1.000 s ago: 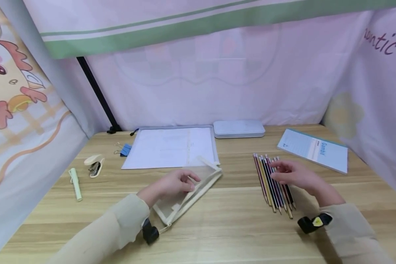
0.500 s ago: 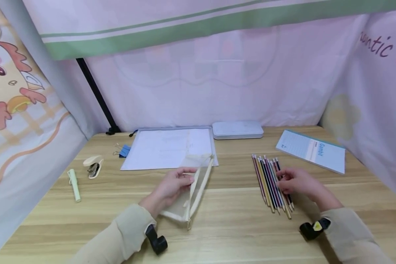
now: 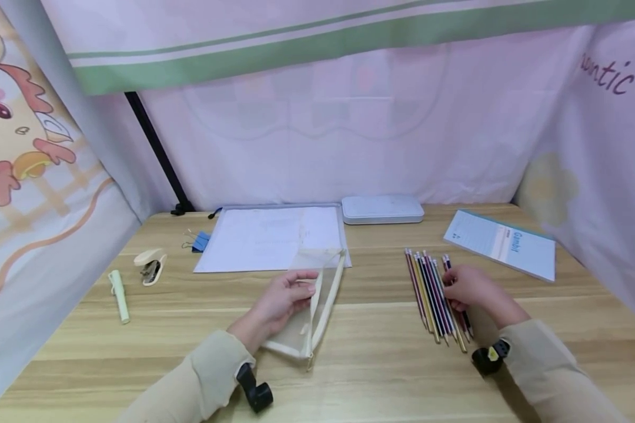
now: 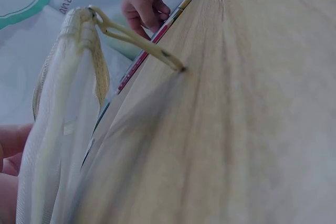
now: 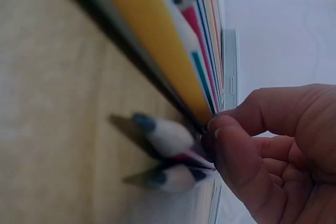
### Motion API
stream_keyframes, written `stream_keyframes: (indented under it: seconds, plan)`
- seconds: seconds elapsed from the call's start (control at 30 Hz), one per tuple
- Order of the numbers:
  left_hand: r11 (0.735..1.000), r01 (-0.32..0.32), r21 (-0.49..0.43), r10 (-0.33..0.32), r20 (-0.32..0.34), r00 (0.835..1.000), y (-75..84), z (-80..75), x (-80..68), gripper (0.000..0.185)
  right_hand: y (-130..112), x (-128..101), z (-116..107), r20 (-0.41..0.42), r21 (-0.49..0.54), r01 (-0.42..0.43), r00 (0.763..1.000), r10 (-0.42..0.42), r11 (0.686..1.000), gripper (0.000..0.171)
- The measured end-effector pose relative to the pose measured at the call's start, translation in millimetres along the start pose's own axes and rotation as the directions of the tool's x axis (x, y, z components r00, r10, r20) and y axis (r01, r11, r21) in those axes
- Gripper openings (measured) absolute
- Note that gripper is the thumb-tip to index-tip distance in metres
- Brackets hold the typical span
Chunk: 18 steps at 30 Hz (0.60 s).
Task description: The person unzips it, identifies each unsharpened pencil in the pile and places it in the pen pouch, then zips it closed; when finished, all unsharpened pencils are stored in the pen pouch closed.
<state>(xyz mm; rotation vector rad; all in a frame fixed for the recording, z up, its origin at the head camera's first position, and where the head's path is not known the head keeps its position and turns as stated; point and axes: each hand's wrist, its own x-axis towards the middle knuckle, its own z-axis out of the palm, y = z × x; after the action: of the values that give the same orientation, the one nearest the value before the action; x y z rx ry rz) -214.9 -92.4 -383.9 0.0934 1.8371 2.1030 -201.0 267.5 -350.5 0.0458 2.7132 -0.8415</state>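
My left hand (image 3: 277, 299) holds the upper side of a sheer, cream-edged zip pouch (image 3: 325, 314), thumb and fingers pinching its edge beside the gaping mouth. The pouch's zip pull (image 4: 139, 43) hangs towards the table in the left wrist view. To the right lies a row of pencils (image 3: 428, 294) with pale eraser ends pointing away from me. At the right side of this row, my right hand (image 3: 476, 291) pinches pencils between thumb and fingers. Two dark-tipped pencils (image 5: 170, 137) run into that grip in the right wrist view; the fingers hide exactly how many are held.
A clipboard with white paper (image 3: 259, 238) lies behind the pouch, near a pale blue case (image 3: 383, 210). A notepad (image 3: 503, 244) is at back right. On the left are a blue binder clip (image 3: 201, 241), a stapler (image 3: 150, 267) and a light green pen (image 3: 120, 296).
My left hand has taken hold of the pouch's edge, raising and turning the pouch more upright. My right hand has closed its fingers on pencils at the row's right side, which stand slightly apart.
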Motion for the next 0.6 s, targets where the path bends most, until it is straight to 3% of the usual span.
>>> stream_keyframes:
  seconds: [0.3,0.47,0.6]
  plan:
    - [1.0,-0.005,0.001,0.005,0.013,1.0,0.4,0.9,-0.7,0.036,-5.1,5.0,-1.4,0.018,-0.008,-0.01,1.0,0.01,1.0,0.046]
    - [1.0,-0.004,0.009,0.004,0.011,1.0,0.2,2.6,-1.1,0.035,-7.4,6.8,-1.7,0.001,-0.052,-0.014,1.0,0.014,0.999,0.044]
    - [1.0,-0.008,0.01,0.008,0.021,1.0,-0.2,4.3,-1.5,0.036,-6.3,4.8,-2.6,-0.036,-0.026,-0.021,0.999,0.02,0.999,0.05]
